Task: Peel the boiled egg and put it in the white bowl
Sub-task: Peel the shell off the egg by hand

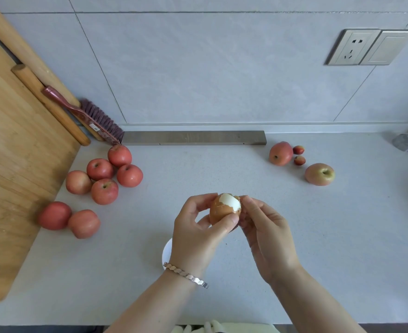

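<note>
A brown boiled egg (222, 209) is held above the grey counter, its top bare and white where the shell is gone. My left hand (198, 234), with a bracelet on the wrist, grips the egg from below and the left. My right hand (265, 234) touches the egg's right side, fingertips pinching at the edge of the shell. The white bowl (167, 254) stands on the counter under my left hand; only a sliver of its rim shows.
Several red apples (104, 179) lie at the left, two more (69, 218) nearer the wooden board (11, 176). Apples and small fruits (299, 159) lie at the right. A brush (95, 121) and rolling pin lean at the back left. A grey bar (193, 137) lies along the wall.
</note>
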The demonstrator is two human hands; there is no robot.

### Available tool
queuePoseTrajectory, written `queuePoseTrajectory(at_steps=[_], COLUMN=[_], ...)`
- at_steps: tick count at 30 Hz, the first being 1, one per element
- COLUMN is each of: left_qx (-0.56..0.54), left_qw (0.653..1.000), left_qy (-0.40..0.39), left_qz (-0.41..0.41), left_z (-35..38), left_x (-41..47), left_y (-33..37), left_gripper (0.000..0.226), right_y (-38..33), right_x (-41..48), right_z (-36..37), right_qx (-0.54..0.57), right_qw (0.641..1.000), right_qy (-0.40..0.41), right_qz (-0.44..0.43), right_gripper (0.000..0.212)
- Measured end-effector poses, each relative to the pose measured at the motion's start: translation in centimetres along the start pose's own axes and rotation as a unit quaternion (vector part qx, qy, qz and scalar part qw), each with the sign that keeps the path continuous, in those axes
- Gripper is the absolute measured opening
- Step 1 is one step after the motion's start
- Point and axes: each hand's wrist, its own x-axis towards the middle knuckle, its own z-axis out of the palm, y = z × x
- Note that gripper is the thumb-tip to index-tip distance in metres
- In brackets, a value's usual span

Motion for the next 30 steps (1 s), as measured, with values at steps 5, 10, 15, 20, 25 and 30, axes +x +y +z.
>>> queuePoseTrajectory(at_steps=[5, 10, 15, 20, 25, 30], left_qx=[-0.113, -0.073, -0.049, -0.069, -0.079, -0.068], left_qw=[0.989, 0.995, 0.998, 0.997, 0.995, 0.995], left_qy=[-0.058, -0.036, -0.021, -0.013, -0.011, -0.016], left_qz=[-0.081, -0.054, -0.032, -0.043, -0.058, -0.067], left_z=[-0.6, -0.6, -0.2, 0.1, 0.3, 0.0], left_x=[0.2, 0.5, 0.3, 0.1, -0.2, -0.1], left_y=[0.5, 0.4, 0.5, 0.3, 0.1, 0.1], left_gripper=[0.042, 0.038, 0.034, 0.034, 0.035, 0.032], right_y=[-1.1, -1.4, -0.7, -0.1, 0.1, 0.1], right_x=[0.5, 0.4, 0.0, -0.1, 0.0, 0.3], right_z=[-1.0, -1.4, -1.2, -0.9, -0.7, -0.7], right_qx=[0.024, -0.056, -0.149, -0.115, -0.113, -0.145], right_qw=[0.999, 0.996, 0.985, 0.989, 0.989, 0.985], right_qy=[-0.025, -0.074, -0.069, -0.035, 0.008, 0.016], right_qz=[0.040, 0.017, -0.058, -0.088, -0.099, -0.094], right_gripper=[0.021, 0.021, 0.033, 0.029, 0.016, 0.021])
